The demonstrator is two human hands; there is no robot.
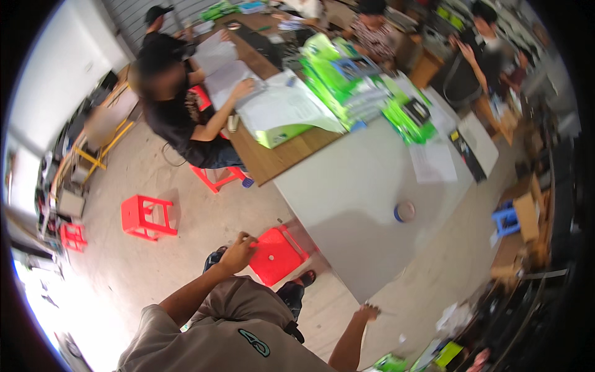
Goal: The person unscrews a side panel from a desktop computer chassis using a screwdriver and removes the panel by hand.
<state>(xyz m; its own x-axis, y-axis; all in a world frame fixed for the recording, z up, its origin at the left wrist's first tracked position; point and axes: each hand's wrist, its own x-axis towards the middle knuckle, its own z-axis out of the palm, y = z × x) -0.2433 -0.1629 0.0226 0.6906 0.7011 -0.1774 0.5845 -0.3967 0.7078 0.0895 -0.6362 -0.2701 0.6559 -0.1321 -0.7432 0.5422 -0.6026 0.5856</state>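
L hand [237, 254]: out front, fingers bent, right by the near-left edge of the red stool [280, 253]; can't tell from here if they're pinching the rim or just resting on it.
R hand [367, 312]: low, fingers loosely curled, nr the corner of the grey tbl [347, 248]; can't tell if it's touching, or how tight the grip is.
Red stool: on the floor in front of the person, btwn the feet, seat up, just beside the tbl edge.
Grey tbl: tape roll [405, 212] approx. mid-surface, white sheet [432, 162] further up, w/ a green pack [409, 121] beyond.
Brown tbl [297, 155]: butts up to the grey one; big pile of green bags [338, 80] across both.
Co-worker [180, 124]: black top, seated at the brown tbl, hand on papers.
Floor, L side: 2nd red stool [147, 217], standing well apart.
R side: blue stool [507, 220] nr cardboard.
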